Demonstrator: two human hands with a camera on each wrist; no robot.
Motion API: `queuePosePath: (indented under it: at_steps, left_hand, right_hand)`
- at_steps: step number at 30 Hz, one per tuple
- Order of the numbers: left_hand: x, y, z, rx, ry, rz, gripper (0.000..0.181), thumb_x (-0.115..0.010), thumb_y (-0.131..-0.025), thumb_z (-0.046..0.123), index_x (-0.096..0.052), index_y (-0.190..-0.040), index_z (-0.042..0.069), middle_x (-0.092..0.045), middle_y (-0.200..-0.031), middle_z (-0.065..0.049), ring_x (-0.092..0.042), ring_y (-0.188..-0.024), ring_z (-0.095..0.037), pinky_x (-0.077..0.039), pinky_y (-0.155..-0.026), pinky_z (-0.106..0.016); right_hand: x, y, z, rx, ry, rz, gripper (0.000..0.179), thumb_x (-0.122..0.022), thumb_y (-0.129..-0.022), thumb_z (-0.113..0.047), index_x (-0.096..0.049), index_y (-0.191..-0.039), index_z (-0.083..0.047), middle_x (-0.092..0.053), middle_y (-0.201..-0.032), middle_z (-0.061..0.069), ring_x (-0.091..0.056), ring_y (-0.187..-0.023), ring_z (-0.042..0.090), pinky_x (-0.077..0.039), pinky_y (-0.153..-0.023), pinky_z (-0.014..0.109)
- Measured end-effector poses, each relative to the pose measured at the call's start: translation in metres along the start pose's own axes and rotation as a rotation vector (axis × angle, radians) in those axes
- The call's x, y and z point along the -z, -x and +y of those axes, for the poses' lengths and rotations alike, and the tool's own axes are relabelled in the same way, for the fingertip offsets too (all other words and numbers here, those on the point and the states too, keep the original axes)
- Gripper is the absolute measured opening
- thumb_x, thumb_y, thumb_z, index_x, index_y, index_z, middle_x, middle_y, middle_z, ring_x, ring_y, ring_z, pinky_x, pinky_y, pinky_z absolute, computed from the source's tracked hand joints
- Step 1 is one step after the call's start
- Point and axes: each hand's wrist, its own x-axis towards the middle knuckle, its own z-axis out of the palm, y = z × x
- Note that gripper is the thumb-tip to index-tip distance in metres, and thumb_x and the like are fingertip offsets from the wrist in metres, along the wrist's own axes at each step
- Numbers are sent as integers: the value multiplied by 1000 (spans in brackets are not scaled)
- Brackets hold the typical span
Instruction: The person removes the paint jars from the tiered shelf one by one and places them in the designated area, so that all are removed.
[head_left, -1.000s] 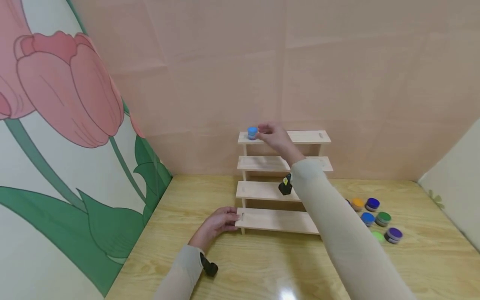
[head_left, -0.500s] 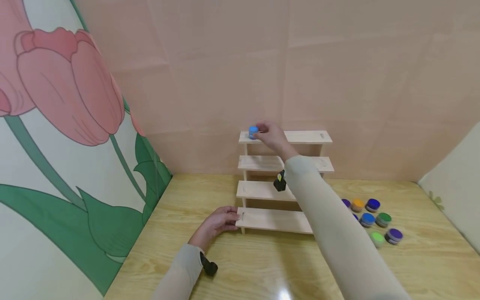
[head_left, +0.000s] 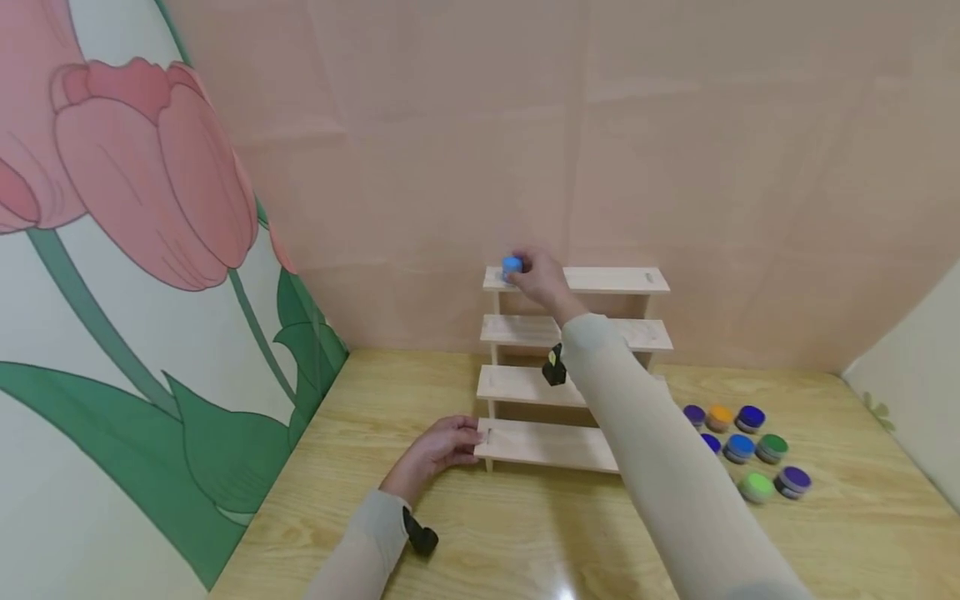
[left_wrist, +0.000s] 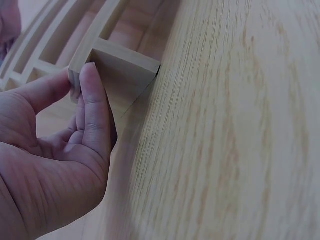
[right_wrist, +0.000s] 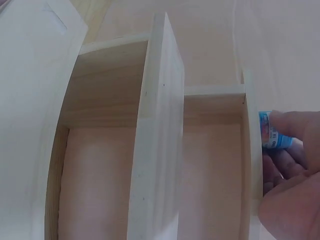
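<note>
A stepped wooden rack (head_left: 555, 442) with pale shelves stands on the table against the backdrop. At the left end of its top shelf, my right hand (head_left: 542, 279) pinches a small light-blue-lidded jar (head_left: 512, 267) between thumb and fingers. In the right wrist view the labelled jar (right_wrist: 270, 131) stands upright at the shelf, with my thumb across it. My left hand (head_left: 442, 444) pinches the left end of the lowest shelf; in the left wrist view the thumb and index finger of this hand (left_wrist: 65, 145) grip the board's edge (left_wrist: 75, 77).
Right of the rack, several small jars stand on the wooden table (head_left: 862, 517), among them an orange-lidded jar (head_left: 720, 417), a green-lidded jar (head_left: 772, 447) and a light-green-lidded jar (head_left: 756, 487). A tulip-printed wall (head_left: 150, 167) borders the left side.
My right hand has gone from beside the light-blue-lidded jar, fingers apart from it, to pinching it on the top shelf. The left hand keeps its grip on the lowest shelf.
</note>
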Motion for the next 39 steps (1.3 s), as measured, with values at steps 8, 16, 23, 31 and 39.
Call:
queuePosePath:
  at_steps: [8,16,23,31,39]
  left_hand:
    - [-3,-6,-1,1,8,-6,32,-63,-94,1,-55,-124,-7,-66,-91,-7,-65,-77,-15,-57,-62,-23]
    - [-2,-8,1,-4,-6,-4,37,-63,-96,4,-53,-130,-9,-68,-94,-6,-66,-80,-14,-57,-64,-23]
    - [-2,-9,6,-12,-8,-10,37,-63,-96,3,-52,-129,-9,-67,-93,-6,-66,-80,-15,-58,-67,-25]
    - [-2,-11,7,-12,-19,-8,38,-63,-96,4,-51,-129,-9,-66,-94,-8,-65,-81,-16,-58,-68,-26]
    - [-2,-16,8,-9,-32,-16,39,-64,-97,6,-51,-131,-9,-66,-96,-8,-65,-83,-17,-58,-70,-27]
  right_hand:
    - [4,1,7,-16,5,47,48,-68,-97,-14,-52,-141,-1,-56,-141,20,-52,-130,35,-43,-112,45]
    - [18,10,10,-7,-65,66,47,-69,-96,-17,-55,-138,-2,-57,-137,18,-53,-126,34,-45,-108,46]
    - [32,24,15,4,-121,52,48,-69,-97,-17,-52,-140,-4,-56,-140,17,-52,-130,34,-46,-108,47]
    - [42,39,26,21,-187,68,47,-71,-96,-16,-55,-138,-4,-58,-137,17,-54,-127,32,-47,-108,46]
    - [56,54,33,3,-140,69,56,-72,-96,-26,-52,-146,-9,-56,-142,16,-53,-131,32,-47,-108,49]
